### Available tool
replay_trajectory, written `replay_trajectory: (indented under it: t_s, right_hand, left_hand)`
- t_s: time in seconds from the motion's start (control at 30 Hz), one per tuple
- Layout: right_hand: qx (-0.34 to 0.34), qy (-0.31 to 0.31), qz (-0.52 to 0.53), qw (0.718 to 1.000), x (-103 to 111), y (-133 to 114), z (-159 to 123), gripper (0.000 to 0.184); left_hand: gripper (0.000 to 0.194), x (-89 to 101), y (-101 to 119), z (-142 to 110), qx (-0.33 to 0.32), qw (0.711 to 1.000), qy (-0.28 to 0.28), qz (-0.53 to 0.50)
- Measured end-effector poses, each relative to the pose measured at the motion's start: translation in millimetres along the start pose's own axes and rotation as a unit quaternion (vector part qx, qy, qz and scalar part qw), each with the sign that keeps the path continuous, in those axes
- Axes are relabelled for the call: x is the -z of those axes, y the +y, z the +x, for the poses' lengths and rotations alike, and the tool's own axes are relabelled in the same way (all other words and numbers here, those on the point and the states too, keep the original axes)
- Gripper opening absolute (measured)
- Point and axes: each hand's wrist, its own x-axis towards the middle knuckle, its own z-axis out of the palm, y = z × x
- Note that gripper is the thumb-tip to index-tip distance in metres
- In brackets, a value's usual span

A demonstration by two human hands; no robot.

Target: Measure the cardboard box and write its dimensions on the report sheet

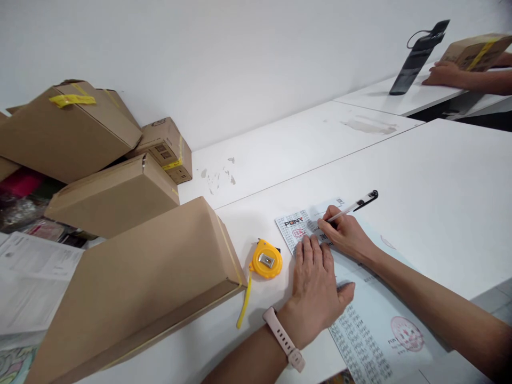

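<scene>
A printed sheet of paper (360, 314) with "PONY" lettering, red stamps and rows of small handwritten marks lies on the white table. My left hand (316, 282), with a pale pink band at the wrist, rests flat across the sheet's left side, fingers stretched out. In my right hand (342, 232) is a pen (356, 205) with a clear barrel and black end, its writing end lowered toward the top of the sheet. My fingers hide the pen's tip. Just left of my left hand sits a yellow tape measure (267, 260) with a yellow wrist strap.
A large cardboard box (152, 288) stands on the left, with several more boxes (72, 133) piled behind it. Loose papers (36, 277) lie at the far left. At the back right are a dark water bottle (418, 61) and another person's hand (442, 73) on a taped box (476, 52).
</scene>
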Motion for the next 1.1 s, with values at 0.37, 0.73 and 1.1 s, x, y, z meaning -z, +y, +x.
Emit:
replay_trajectory:
  t_s: [0.37, 0.73, 1.1]
  right_hand:
    - [0.007, 0.013, -0.007, 1.000, 0.3, -0.2, 1.4, 0.021]
    - [0.004, 0.012, -0.002, 1.000, 2.0, -2.2, 1.2, 0.021]
    - [0.007, 0.014, -0.016, 1.000, 1.5, -1.3, 1.1, 0.020]
  left_hand:
    - [0.081, 0.3, 0.2, 1.2, 0.000, 1.000, 0.003, 0.009]
    - [0.081, -0.6, -0.1, 0.5, -0.001, 1.000, 0.001, 0.009]
    - [0.081, -2.3, 0.4, 0.6, 0.001, 1.000, 0.002, 0.002]
